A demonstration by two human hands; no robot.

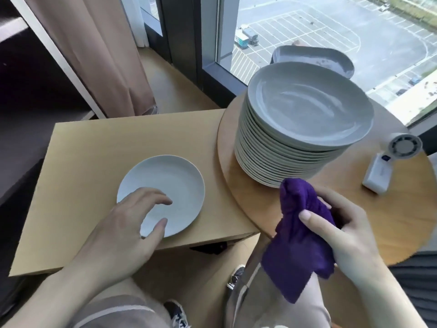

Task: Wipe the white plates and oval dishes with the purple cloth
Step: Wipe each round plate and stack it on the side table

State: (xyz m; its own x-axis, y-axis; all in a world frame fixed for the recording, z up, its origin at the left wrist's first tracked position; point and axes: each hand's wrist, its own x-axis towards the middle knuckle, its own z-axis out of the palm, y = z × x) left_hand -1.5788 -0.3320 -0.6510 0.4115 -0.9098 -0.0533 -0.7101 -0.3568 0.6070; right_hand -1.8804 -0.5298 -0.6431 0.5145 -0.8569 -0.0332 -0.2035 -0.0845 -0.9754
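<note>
Lone white plate (175, 183) lies flat on the square table (94, 162), toward its near right corner, well apart from the rest. Left hand (125, 223) is over the plate's near-left rim, fingers spread and loosely arched, thumb out along the near edge; it grips nothing, and whether the fingertips touch the plate cannot be told. Right hand (343, 233) grips the cloth (300, 247): thumb is laid across the front, the other fingers curled behind the bunched top. The cloth is purple. Its upper end stands up just in front of the stack's base, and the rest hangs loose below the hand, past the round table's near edge and over the person's lap. The cloth is off every dish. A tall stack (307, 119) of white plates stands on the round table (390, 221), left of centre, leaning slightly, its top plate bare. Oval dish (314, 59) sits behind the stack, next to the window (331, 31), partly hidden by the top plates. A small white fan (387, 162) lies on the round table right of the stack, apart from it. The round table's edge overlaps the right end of the square one. Beige curtain (106, 55) hangs at far left.
</note>
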